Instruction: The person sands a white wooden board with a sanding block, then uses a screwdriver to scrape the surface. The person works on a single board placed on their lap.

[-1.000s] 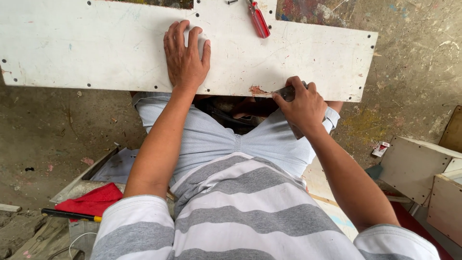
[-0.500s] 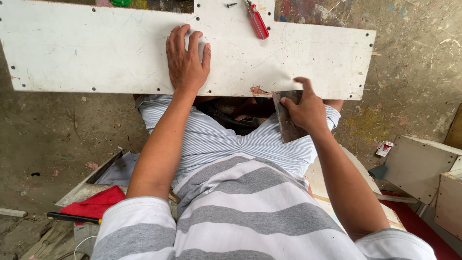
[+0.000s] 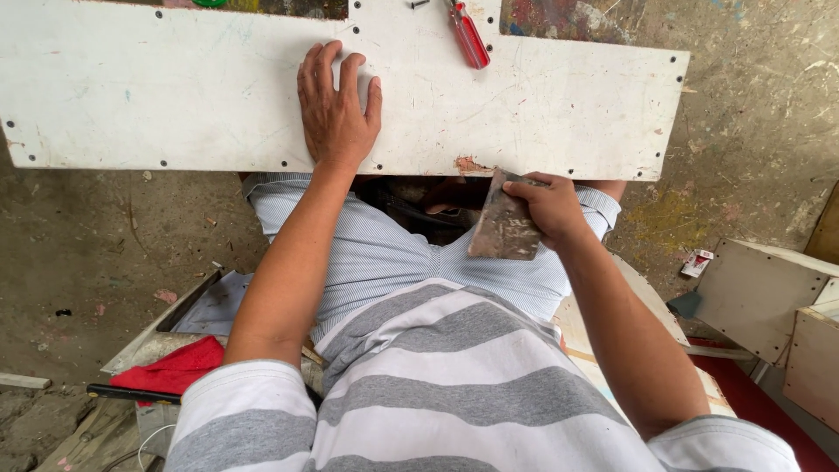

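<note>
Setting: informal carpentry or furniture-repair workshop, floor-level work area. Evidence: bare concrete floor (image 3: 752, 114), stained, paint-spattered and littered with chips. White laminated board (image 3: 157, 96) with screw holes along its edges and one chipped spot on its near edge, resting across the person's lap. Red-handled screwdriver (image 3: 469, 35) and a loose screw at the board's far edge. Worn flat scraper blade (image 3: 505, 229). More cut white panels (image 3: 769, 297) at right. Red rag (image 3: 175, 367) and scrap pieces at lower left.
</note>
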